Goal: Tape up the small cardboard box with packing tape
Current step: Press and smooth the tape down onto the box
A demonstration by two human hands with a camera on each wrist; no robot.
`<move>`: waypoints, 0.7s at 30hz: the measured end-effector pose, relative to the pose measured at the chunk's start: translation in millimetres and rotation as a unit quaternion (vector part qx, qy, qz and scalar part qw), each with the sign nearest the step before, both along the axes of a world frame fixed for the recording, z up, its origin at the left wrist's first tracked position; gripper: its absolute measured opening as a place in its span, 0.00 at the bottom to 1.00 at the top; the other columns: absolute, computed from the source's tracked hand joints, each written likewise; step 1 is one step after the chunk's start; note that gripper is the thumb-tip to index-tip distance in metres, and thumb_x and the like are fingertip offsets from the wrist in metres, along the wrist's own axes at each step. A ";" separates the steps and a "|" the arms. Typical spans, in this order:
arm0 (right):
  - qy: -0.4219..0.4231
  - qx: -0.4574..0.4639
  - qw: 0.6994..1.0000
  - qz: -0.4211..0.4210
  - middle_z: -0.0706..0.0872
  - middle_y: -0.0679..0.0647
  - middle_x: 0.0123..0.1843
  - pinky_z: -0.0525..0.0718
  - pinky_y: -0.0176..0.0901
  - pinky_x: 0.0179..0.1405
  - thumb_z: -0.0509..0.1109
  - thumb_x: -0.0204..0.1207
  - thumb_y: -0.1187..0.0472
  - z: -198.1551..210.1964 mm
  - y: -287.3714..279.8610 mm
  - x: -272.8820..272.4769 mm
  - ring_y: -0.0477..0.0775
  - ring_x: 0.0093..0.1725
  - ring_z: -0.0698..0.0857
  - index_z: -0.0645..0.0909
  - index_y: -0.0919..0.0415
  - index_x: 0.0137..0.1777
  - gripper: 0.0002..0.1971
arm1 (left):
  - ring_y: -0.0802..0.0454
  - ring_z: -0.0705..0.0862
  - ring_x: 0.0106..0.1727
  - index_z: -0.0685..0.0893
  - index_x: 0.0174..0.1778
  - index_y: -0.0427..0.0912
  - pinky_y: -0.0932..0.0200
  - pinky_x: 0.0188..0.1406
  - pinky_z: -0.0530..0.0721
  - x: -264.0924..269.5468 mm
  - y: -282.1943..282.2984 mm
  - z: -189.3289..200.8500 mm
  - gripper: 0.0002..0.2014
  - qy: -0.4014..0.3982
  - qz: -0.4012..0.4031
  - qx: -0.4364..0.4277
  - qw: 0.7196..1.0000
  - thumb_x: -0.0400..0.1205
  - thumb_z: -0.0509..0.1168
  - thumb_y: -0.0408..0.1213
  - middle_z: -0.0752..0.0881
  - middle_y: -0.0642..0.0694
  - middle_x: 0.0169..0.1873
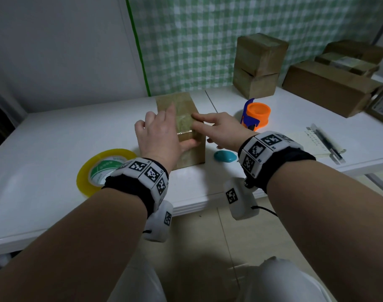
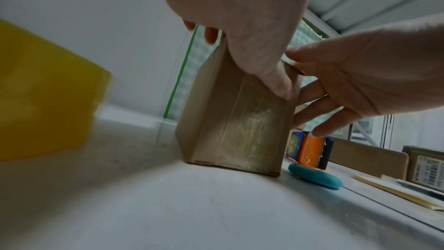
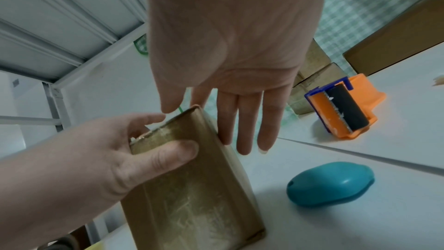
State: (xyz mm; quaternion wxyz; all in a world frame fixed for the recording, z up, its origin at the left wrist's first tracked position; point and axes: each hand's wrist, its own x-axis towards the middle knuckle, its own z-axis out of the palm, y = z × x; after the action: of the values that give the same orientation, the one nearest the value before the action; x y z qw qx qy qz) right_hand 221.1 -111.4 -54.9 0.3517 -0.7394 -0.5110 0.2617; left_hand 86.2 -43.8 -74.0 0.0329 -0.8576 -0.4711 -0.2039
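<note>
One cardboard box (image 1: 187, 147) upright on table (image 1: 44, 136); left hand (image 1: 159, 136) grip clasps its top, right hand (image 1: 221, 129) open alongside; risk: pressing unevenly tips box, wrinkling tape.

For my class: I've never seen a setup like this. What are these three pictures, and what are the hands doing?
A person wears three cameras: one on the head, one on each wrist. The head view looks down on a white table. The left hand grips the small cardboard box, thumb on its taped front. The right hand lies open, fingers straight against the box's side. Nearby lie a yellow tape roll, an orange tape dispenser and a teal oval object.
</note>
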 end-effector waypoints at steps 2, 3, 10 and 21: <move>0.001 0.016 1.000 -0.003 0.82 0.44 0.50 0.76 0.32 0.44 0.72 0.73 0.44 -1.2 2.0 0.2 0.42 0.45 0.80 0.76 0.46 0.73 0.28 | 0.44 0.72 0.69 0.59 0.82 0.48 0.47 0.65 0.67 -1.2 1.6 2.1 0.53 0.015 0.001 -0.005 1.000 0.64 0.68 0.70 0.80 0.47 0.67; -0.003 0.022 1.000 -0.006 0.81 0.42 0.45 0.75 0.30 0.41 0.74 0.70 0.44 -1.7 2.8 0.0 0.38 0.39 0.79 0.77 0.47 0.72 0.29 | 0.44 0.72 0.69 0.58 0.82 0.48 0.47 0.66 0.67 -2.7 2.6 3.0 0.54 0.022 -0.002 -0.010 1.000 0.64 0.69 0.69 0.80 0.47 0.67; -0.098 0.038 0.994 -0.018 0.82 0.46 0.48 0.78 0.38 0.55 0.81 0.62 0.44 -1.4 7.2 -2.1 0.44 0.47 0.81 0.81 0.50 0.69 0.33 | 0.43 0.71 0.69 0.58 0.82 0.54 0.46 0.65 0.70 -20.9 16.1 9.9 0.54 0.009 -0.046 -0.071 0.996 0.62 0.75 0.63 0.81 0.50 0.67; -0.218 0.014 0.976 -0.002 0.87 0.53 0.56 0.79 0.45 0.51 0.82 0.59 0.46 -5.1 6.3 -2.7 0.56 0.57 0.84 0.77 0.48 0.68 0.35 | 0.41 0.70 0.71 0.60 0.82 0.56 0.46 0.71 0.71 -34.6 27.4 14.1 0.54 -0.027 -0.097 -0.150 0.984 0.61 0.81 0.49 0.78 0.50 0.72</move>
State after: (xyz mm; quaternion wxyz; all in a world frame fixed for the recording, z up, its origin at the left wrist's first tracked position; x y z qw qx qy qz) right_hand 218.4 -105.1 -60.0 0.2431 -0.7748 -0.5772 0.0866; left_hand 51.6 -16.4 -59.9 -0.1282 -0.8886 -0.4119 -0.1561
